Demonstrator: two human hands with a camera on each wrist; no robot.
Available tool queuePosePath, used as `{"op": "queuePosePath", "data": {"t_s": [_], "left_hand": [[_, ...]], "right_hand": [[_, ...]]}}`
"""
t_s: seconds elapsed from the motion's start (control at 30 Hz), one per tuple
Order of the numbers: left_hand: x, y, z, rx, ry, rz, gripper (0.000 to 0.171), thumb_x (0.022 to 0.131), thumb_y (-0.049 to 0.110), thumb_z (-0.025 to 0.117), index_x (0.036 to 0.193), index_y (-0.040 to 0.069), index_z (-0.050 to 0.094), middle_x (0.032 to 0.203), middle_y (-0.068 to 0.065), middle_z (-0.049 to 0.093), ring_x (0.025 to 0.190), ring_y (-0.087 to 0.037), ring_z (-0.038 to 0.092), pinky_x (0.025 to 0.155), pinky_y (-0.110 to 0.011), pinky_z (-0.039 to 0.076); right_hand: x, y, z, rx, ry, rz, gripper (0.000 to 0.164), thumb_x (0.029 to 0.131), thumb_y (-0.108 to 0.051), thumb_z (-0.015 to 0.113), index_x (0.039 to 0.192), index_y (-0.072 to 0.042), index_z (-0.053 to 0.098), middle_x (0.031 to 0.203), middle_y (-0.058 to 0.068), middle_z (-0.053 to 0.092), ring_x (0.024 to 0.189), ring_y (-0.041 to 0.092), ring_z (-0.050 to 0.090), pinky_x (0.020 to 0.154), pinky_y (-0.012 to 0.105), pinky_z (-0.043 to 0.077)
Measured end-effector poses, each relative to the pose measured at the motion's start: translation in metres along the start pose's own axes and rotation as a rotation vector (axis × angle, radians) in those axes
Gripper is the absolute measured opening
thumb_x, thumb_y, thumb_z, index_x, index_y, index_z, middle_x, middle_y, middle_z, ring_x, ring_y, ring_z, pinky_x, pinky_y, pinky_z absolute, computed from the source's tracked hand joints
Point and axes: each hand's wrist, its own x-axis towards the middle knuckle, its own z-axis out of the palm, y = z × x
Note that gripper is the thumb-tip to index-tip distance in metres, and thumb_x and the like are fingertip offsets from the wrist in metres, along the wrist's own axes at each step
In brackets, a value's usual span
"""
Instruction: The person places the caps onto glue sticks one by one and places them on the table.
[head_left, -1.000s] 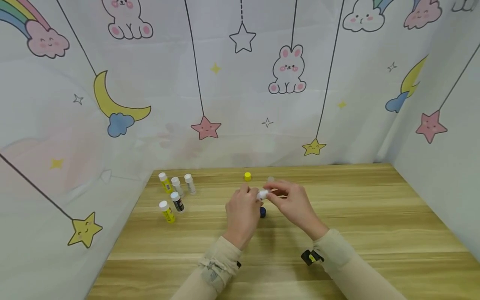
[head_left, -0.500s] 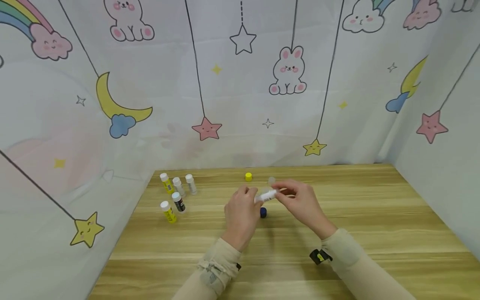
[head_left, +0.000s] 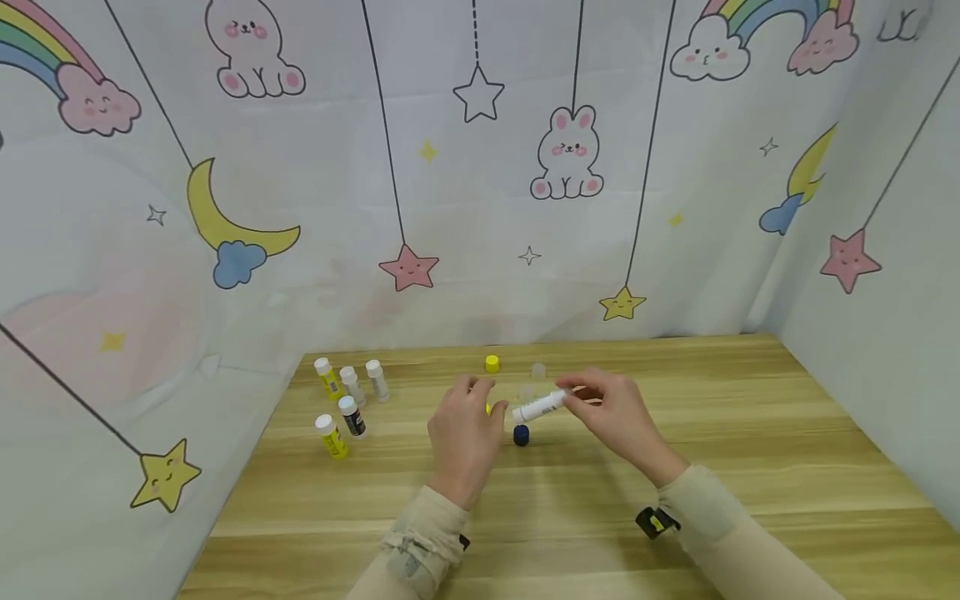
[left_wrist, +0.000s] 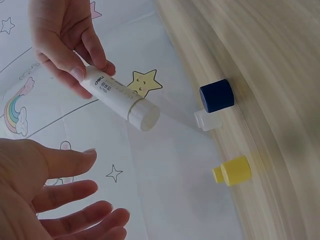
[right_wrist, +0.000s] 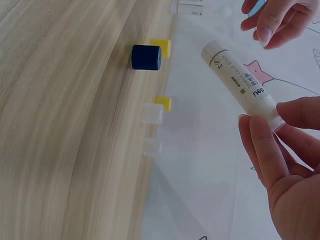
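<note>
The right hand (head_left: 615,414) pinches one end of a white glue stick (head_left: 538,407) above the wooden surface (head_left: 750,450), its free end pointing at the left hand (head_left: 461,433), fingers loosely spread, holding nothing, just beside it.

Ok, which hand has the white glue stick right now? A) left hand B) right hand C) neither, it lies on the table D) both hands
B: the right hand pinches the glue stick by its end, while the left hand is open and apart from it.
</note>
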Motion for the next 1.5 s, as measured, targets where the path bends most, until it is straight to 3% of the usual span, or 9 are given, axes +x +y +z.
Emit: {"op": "queuePosePath", "data": {"t_s": [0.37,0.93,1.17,1.4,1.5], "left_hand": [[0.006,-0.017,-0.004,-0.017,0.07,-0.037,0.024,0.083,0.021,0.086,0.103,0.011,0.076,0.099,-0.005,0.067,0.07,-0.022,0.065,0.047,-0.036,0.05],[0.016,-0.061,-0.006,0.012,0.205,-0.155,0.019,0.084,0.015,0.084,0.1,0.009,0.077,0.099,-0.007,0.067,0.064,-0.026,0.062,0.047,-0.043,0.049],[0.016,-0.076,-0.011,0.02,0.2,-0.17,0.018,0.084,0.013,0.083,0.101,0.008,0.076,0.097,-0.009,0.066,0.071,-0.028,0.063,0.054,-0.045,0.05],[0.014,-0.09,-0.013,0.028,0.189,-0.219,0.02,0.083,0.011,0.083,0.101,0.008,0.076,0.098,-0.011,0.065,0.062,-0.03,0.059,0.045,-0.045,0.046],[0.016,-0.097,-0.014,0.034,0.167,-0.233,0.018,0.084,0.011,0.082,0.101,0.008,0.076,0.098,-0.011,0.065,0.067,-0.032,0.061,0.049,-0.046,0.049]], "right_hand": [[-0.007,0.006,-0.015,-0.07,0.004,-0.004,0.022,0.09,-0.008,0.077,0.11,-0.015,0.077,0.108,0.0,0.072,0.09,0.014,0.071,0.071,0.028,0.059],[-0.014,0.016,-0.037,-0.136,-0.01,-0.014,0.023,0.089,-0.008,0.078,0.111,-0.015,0.076,0.108,0.0,0.073,0.085,0.017,0.073,0.066,0.027,0.058],[-0.018,0.022,-0.048,-0.177,-0.017,0.002,0.022,0.089,-0.008,0.077,0.11,-0.014,0.076,0.108,0.002,0.073,0.086,0.02,0.073,0.066,0.027,0.058],[-0.022,0.028,-0.062,-0.216,-0.021,-0.009,0.023,0.088,-0.004,0.077,0.11,-0.012,0.076,0.108,0.004,0.073,0.086,0.022,0.073,0.067,0.03,0.059],[-0.023,0.03,-0.068,-0.248,-0.022,-0.013,0.023,0.088,-0.004,0.077,0.11,-0.011,0.076,0.108,0.005,0.073,0.087,0.022,0.073,0.069,0.033,0.06]]}}
